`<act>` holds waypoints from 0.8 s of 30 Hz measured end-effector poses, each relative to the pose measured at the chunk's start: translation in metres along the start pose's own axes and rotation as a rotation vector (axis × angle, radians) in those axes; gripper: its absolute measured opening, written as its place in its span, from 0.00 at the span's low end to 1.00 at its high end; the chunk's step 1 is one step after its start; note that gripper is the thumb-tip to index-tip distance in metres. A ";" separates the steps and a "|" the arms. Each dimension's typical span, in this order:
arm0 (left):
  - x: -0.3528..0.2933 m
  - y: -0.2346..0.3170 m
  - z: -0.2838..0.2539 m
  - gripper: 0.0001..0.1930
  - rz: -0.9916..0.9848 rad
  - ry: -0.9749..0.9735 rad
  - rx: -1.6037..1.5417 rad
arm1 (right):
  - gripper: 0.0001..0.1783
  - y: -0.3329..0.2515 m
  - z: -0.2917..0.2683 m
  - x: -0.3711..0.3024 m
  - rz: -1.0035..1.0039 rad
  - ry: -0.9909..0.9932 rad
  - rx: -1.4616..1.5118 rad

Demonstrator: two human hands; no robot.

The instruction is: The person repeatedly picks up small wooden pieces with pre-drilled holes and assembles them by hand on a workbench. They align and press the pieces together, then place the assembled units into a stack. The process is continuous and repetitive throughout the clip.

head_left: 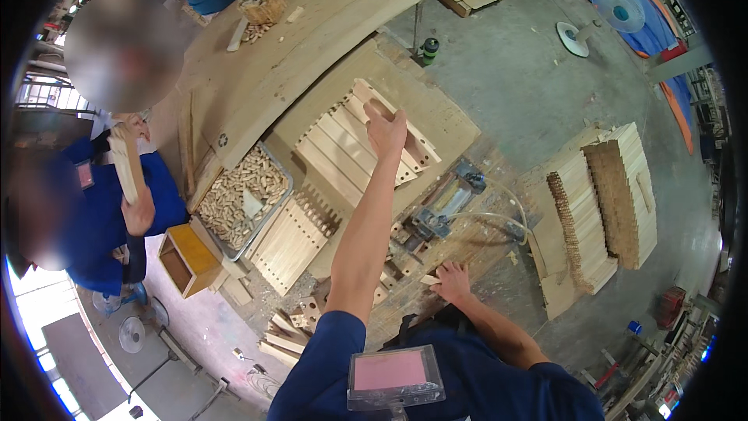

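My left hand (386, 131) reaches far forward, its fingers closed around a pale wooden slat with drilled holes (421, 150) at the right end of a row of slats (335, 148). Those slats lie side by side on cardboard, with dowel ends along their far-left edge. My right hand (453, 282) rests on the workbench with its fingers apart. Beside its thumb and forefinger lies a small pale wood piece (429, 280). Just beyond that hand is a metal clamp-like fixture (448, 203) with a clear hose attached.
A tray of wooden dowels (288, 181) and drilled slats with dowels (290, 245) stand left. A yellow-sided wooden box (195, 253) is nearby. Stacked slats (580, 210) lie right. Across the bench, a co-worker's hand (139, 212) holds wooden pieces (126, 160). A fan (618, 8) stands far right.
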State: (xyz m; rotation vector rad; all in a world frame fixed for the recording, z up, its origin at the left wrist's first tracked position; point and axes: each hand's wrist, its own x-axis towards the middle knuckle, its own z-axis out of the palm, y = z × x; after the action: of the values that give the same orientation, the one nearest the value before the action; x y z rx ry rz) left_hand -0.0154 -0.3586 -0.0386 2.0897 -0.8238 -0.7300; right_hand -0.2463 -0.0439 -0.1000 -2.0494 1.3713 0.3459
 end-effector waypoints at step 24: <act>-0.132 -0.177 -0.191 0.23 0.331 0.303 0.512 | 0.27 0.007 -0.003 0.014 -0.087 -0.044 0.050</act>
State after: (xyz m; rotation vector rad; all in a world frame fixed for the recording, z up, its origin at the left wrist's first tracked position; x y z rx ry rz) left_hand 0.0936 -0.0874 -0.0476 2.3365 -1.2329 -0.0140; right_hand -0.2467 -0.0573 -0.1079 -2.0413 1.2487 0.3142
